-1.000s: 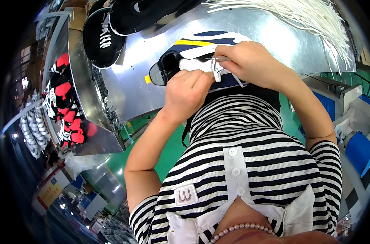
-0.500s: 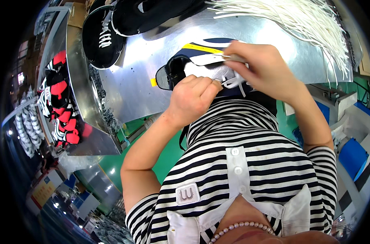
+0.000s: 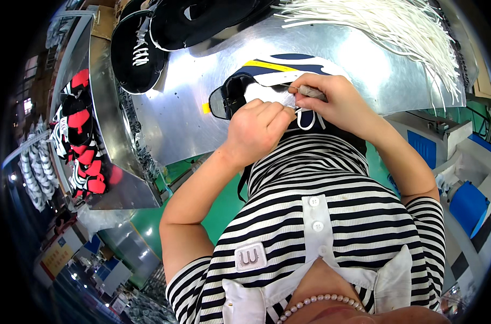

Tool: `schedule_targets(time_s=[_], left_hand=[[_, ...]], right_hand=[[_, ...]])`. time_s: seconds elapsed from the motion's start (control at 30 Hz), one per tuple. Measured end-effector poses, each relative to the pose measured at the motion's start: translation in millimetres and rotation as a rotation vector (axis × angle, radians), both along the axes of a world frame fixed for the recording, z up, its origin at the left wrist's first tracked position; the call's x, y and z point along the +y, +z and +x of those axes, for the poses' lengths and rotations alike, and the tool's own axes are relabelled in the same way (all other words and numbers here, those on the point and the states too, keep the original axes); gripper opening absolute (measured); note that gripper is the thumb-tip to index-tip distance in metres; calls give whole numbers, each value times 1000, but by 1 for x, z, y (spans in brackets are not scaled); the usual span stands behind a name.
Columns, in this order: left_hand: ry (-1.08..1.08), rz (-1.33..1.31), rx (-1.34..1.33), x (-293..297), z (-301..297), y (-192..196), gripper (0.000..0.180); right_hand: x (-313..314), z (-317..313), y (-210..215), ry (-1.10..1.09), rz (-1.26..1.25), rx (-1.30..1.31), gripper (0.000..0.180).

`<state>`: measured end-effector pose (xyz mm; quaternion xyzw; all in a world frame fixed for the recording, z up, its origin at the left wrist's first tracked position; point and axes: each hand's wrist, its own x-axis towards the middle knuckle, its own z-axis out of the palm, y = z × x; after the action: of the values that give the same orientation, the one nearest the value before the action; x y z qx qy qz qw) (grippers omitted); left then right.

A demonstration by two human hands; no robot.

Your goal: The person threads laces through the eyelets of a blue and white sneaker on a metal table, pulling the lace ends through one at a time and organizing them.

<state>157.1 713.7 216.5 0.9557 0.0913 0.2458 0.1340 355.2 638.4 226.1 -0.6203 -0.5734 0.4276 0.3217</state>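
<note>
Head view, and I read it from the left edge across. At the far left of the frame I see a rack of red and black shoe parts [image 3: 80, 146], hanging beside the metal tabletop [image 3: 186, 119]. At the upper left of the frame two black shoe uppers [image 3: 140, 51] lie on that tabletop, one with white lacing showing.

Toward the centre, my left hand [image 3: 256, 129] is curled shut, its fingers pinching the edge of a navy and white shoe upper [image 3: 267, 75] with a yellow stripe. That upper lies on the tabletop just above the striped shirt, its dark opening turned to the left of the frame.

Just right of it, my right hand [image 3: 332, 100] is closed around a thin tool [image 3: 310, 90], held against the white part of the upper; the two hands are touching or nearly so. A white lace [image 3: 306, 120] loops out below the fingers.

At the upper right of the frame a thick bundle of white laces [image 3: 396, 32] fans across the tabletop.
</note>
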Motion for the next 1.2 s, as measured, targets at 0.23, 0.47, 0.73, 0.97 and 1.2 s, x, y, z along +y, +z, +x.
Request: schedule_targets(time_s=[0.23, 0.47, 0.73, 0.97, 1.2], left_hand=[[-39, -193, 156, 2, -6, 10, 22], [276, -850, 63, 5, -2, 18, 73], [490, -659, 72, 4, 12, 16, 40], [558, -845, -66, 1, 13, 3, 36], [588, -741, -10, -2, 17, 8, 38]], right_hand=[[12, 38, 39, -406, 509, 426, 14], [15, 5, 0, -184, 86, 304, 15], [30, -2, -5, -117, 106, 295, 22], [1, 0, 21, -174, 60, 51, 11], [-1, -2, 8, -142, 181, -130, 13]])
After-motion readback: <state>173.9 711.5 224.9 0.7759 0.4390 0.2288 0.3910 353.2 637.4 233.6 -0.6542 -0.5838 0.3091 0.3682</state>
